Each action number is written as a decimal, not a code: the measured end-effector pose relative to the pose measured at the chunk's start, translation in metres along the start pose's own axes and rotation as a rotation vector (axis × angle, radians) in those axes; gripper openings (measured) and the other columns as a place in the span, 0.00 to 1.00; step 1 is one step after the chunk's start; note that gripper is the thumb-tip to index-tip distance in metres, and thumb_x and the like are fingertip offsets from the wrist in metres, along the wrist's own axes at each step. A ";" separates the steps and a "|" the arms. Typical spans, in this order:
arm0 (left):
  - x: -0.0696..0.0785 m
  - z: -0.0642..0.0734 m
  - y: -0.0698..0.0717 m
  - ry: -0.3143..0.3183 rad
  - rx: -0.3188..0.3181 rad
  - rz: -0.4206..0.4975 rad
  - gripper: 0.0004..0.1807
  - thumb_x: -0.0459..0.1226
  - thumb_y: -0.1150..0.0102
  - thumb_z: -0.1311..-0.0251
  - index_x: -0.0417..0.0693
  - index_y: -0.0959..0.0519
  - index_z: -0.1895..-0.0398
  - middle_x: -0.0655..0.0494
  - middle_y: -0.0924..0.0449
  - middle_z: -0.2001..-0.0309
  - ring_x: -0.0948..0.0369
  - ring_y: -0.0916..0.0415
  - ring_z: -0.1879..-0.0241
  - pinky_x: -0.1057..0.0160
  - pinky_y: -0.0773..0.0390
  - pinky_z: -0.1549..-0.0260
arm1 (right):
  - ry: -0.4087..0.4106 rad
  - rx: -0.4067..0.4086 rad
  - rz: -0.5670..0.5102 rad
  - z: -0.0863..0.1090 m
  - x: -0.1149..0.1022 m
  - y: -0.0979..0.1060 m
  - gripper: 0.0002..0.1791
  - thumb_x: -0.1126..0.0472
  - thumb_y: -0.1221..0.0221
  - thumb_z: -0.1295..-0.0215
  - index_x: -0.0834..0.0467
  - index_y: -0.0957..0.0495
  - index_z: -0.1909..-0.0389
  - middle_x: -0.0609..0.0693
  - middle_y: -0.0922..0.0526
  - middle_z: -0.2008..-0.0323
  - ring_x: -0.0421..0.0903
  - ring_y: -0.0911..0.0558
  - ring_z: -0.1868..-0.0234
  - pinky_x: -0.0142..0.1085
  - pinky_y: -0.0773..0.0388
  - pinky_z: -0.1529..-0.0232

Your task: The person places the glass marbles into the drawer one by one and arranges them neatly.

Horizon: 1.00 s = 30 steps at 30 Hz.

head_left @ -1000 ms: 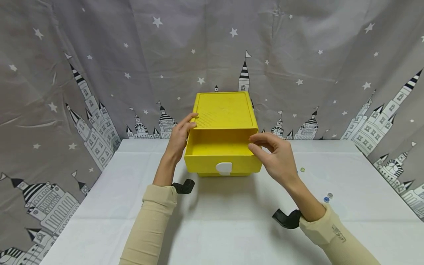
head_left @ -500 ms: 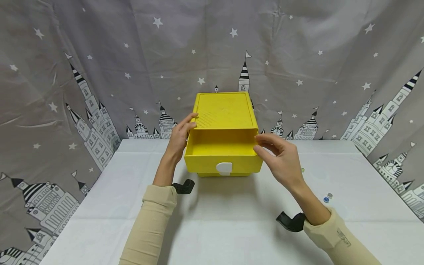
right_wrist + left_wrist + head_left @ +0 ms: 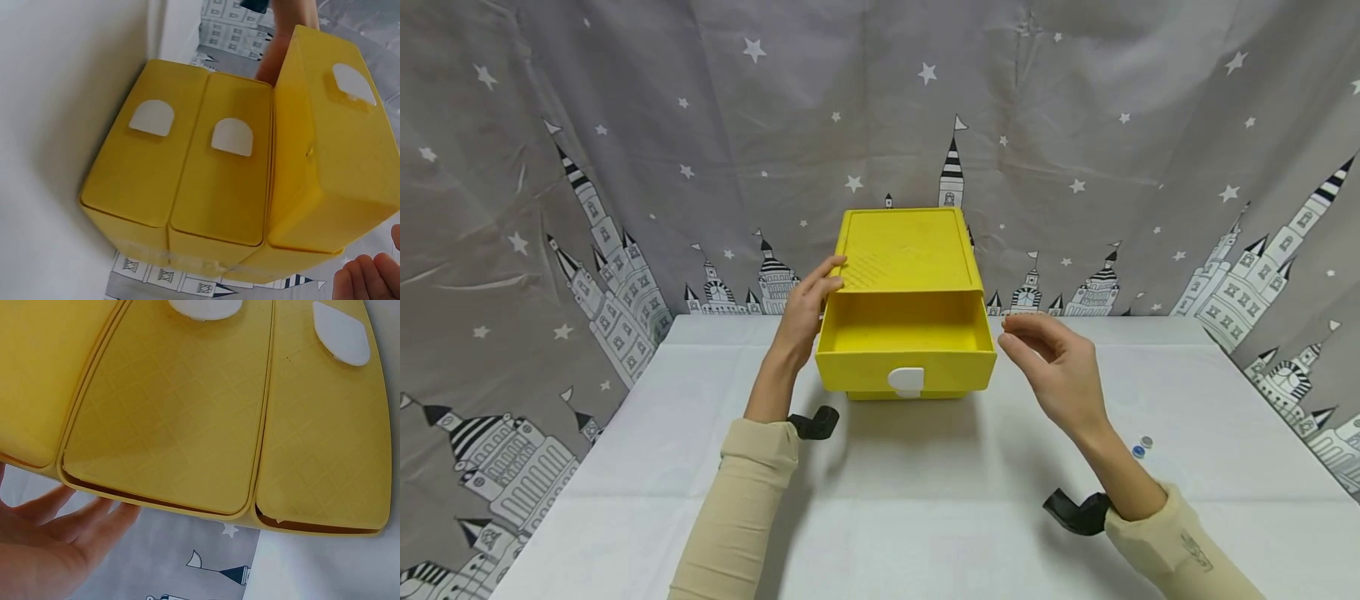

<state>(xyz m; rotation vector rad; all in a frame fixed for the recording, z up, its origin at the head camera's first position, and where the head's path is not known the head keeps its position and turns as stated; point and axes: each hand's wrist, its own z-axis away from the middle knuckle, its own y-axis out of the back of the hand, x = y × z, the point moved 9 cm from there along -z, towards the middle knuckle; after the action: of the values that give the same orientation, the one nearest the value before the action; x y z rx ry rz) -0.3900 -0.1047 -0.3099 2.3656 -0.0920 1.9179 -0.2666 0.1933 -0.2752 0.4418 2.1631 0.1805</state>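
Nearby, 2 discs (image 3: 1138, 452); between unclenched hands (image 3: 803, 312) (image 3: 1066, 371), left against yellow cabinet (image 3: 910, 250), 1 open drawer (image 3: 859, 370).

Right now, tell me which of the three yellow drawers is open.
The top drawer: it juts out of the cabinet, its inside showing, while the middle drawer and the bottom drawer sit pushed in.

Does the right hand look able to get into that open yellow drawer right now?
Probably yes: the right hand is beside the open drawer, whose front part is uncovered from above. The left hand touches the opposite side of the cabinet, out of the way.
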 end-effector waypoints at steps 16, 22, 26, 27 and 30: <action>0.001 0.001 -0.001 -0.003 0.004 -0.001 0.26 0.43 0.54 0.28 0.53 0.33 0.27 0.56 0.42 0.26 0.54 0.39 0.31 0.46 0.37 0.37 | -0.101 -0.028 0.053 0.022 0.029 0.017 0.12 0.66 0.38 0.34 0.68 0.18 0.52 0.59 0.16 0.55 0.31 0.19 0.58 0.22 0.25 0.55; 0.001 0.001 0.000 -0.008 0.000 0.000 0.26 0.43 0.54 0.28 0.54 0.33 0.27 0.56 0.43 0.25 0.55 0.40 0.31 0.46 0.37 0.37 | -0.144 -0.054 0.068 0.032 0.040 0.023 0.12 0.66 0.38 0.34 0.68 0.18 0.52 0.59 0.16 0.57 0.31 0.19 0.58 0.23 0.24 0.56; 0.001 0.001 0.001 -0.010 0.006 0.007 0.26 0.43 0.54 0.28 0.53 0.33 0.28 0.56 0.43 0.25 0.55 0.40 0.31 0.46 0.37 0.37 | -0.166 -0.077 0.108 0.039 0.049 0.028 0.12 0.65 0.38 0.33 0.67 0.19 0.52 0.58 0.16 0.57 0.32 0.18 0.59 0.23 0.24 0.57; 0.001 0.001 0.000 -0.011 0.006 0.011 0.26 0.43 0.54 0.28 0.53 0.33 0.28 0.56 0.43 0.25 0.55 0.40 0.31 0.46 0.37 0.37 | -0.170 -0.082 0.121 0.041 0.051 0.030 0.12 0.65 0.38 0.33 0.67 0.19 0.52 0.58 0.16 0.57 0.32 0.18 0.59 0.23 0.24 0.57; 0.001 0.001 -0.001 -0.013 0.003 0.014 0.26 0.43 0.54 0.28 0.52 0.33 0.28 0.56 0.43 0.25 0.55 0.41 0.31 0.46 0.37 0.37 | -0.180 -0.097 0.165 0.047 0.057 0.038 0.12 0.64 0.39 0.33 0.67 0.18 0.53 0.57 0.16 0.57 0.31 0.18 0.59 0.23 0.24 0.58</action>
<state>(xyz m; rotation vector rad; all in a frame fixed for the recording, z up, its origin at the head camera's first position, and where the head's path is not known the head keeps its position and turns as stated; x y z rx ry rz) -0.3891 -0.1037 -0.3094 2.3861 -0.1070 1.9097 -0.2498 0.2480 -0.3351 0.5593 1.9333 0.3234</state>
